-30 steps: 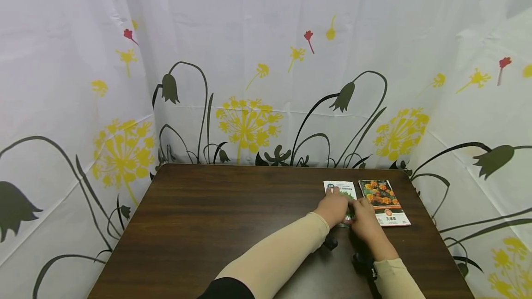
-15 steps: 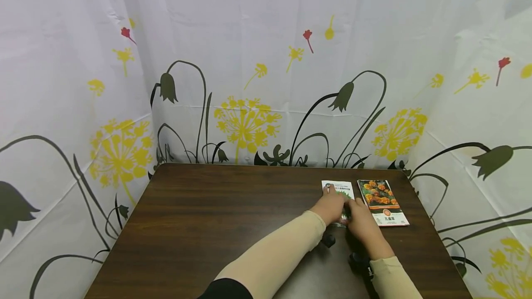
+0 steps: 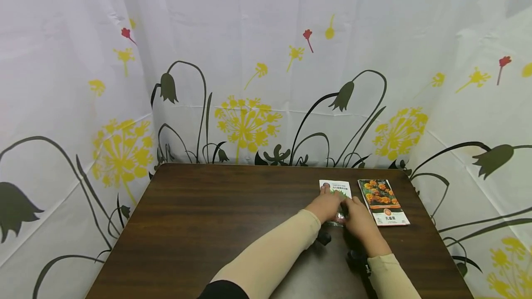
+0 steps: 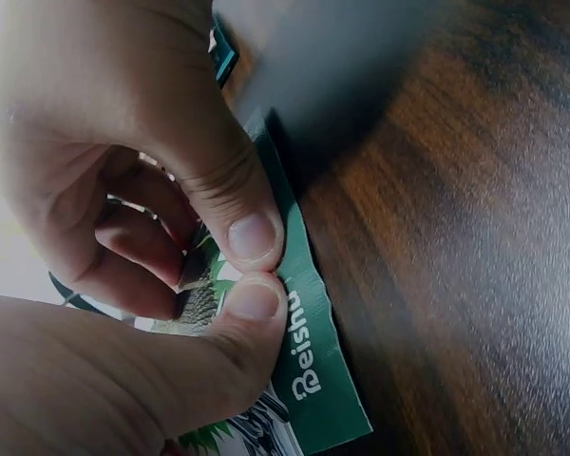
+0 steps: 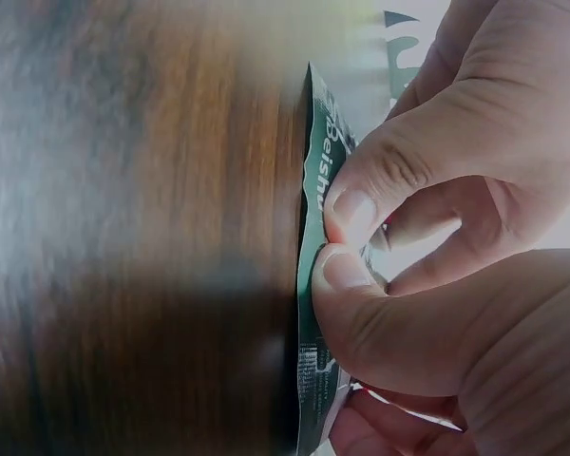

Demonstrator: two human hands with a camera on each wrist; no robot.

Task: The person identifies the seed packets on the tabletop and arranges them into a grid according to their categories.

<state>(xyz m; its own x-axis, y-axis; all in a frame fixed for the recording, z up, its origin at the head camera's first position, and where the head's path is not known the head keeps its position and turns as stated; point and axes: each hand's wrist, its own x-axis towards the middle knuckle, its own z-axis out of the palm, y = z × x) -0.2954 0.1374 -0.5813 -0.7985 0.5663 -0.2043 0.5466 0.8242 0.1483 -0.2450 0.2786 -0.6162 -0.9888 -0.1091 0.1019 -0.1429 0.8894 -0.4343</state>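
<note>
A white and green seed packet lies toward the back right of the table. My left hand and right hand hold it between them, covering most of its face. In the left wrist view both thumbs meet tip to tip over the green band lettered "Beishu", with other fingers curled over the picture. From the right wrist view the packet bows slightly along its near edge, and the right fingers touch its side.
A seed packet with orange flowers lies just right of the hands, another edge showing beneath it. Black wrist cameras sit under the wrists. The brown wooden table ends at a flowered curtain.
Both hands and the white and green seed packet have slid a little to the left, widening the gap to the orange-flower packet, which stays put.
</note>
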